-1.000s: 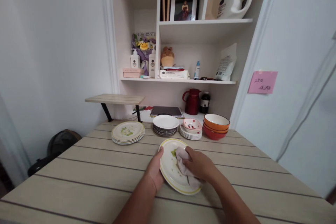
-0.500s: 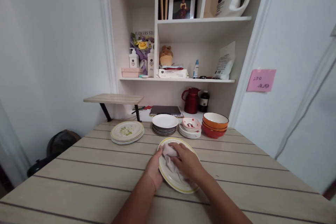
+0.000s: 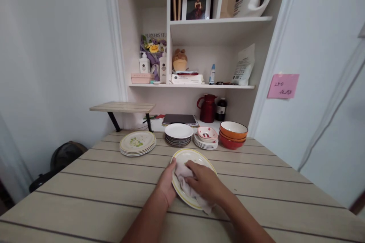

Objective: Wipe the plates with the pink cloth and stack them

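A white plate with a yellow rim is tilted over the table in front of me. My left hand grips its left edge, thumb on the rim and the other fingers hidden underneath. Across the plate's face my right hand presses a crumpled pale cloth, fingers bent over it. One end of the cloth hangs past the plate's lower edge. Part of the plate's right side is covered by my right hand.
Behind the plate stand a stack of leaf-patterned plates, white-topped dark plates, small dishes and orange and red bowls. A small raised shelf is at the back left. Farther back is a red jug.
My right hand has slid the cloth slightly down across the plate, and the cloth's end now sticks out below the rim. The left hand keeps its hold.
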The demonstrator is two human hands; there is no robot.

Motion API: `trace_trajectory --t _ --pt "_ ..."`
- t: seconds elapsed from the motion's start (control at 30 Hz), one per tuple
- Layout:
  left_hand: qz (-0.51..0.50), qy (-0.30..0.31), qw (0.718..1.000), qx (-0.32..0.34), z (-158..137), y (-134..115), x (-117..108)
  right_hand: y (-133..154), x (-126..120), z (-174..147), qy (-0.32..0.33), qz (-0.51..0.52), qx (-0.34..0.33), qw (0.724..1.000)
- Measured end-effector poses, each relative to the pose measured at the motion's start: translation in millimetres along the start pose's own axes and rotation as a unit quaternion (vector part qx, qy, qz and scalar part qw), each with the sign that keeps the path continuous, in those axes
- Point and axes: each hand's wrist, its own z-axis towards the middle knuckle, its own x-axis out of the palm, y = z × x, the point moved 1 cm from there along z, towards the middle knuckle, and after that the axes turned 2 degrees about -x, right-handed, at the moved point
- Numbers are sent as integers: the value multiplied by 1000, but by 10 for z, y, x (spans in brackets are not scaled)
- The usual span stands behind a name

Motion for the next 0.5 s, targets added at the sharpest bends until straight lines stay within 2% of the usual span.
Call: trace_trajectory --t 0.13,0.4,0.5 --pt "0 -7 1000 11 21 -13 -11 59 53 108 -30 6 8 1000" --pt "5 -8 1000 9 26 -1 -30 -286 -49 98 -38 -20 87 995" --pt "5 -10 1000 5 27 3 -29 -313 -66 30 -27 -21 86 996"
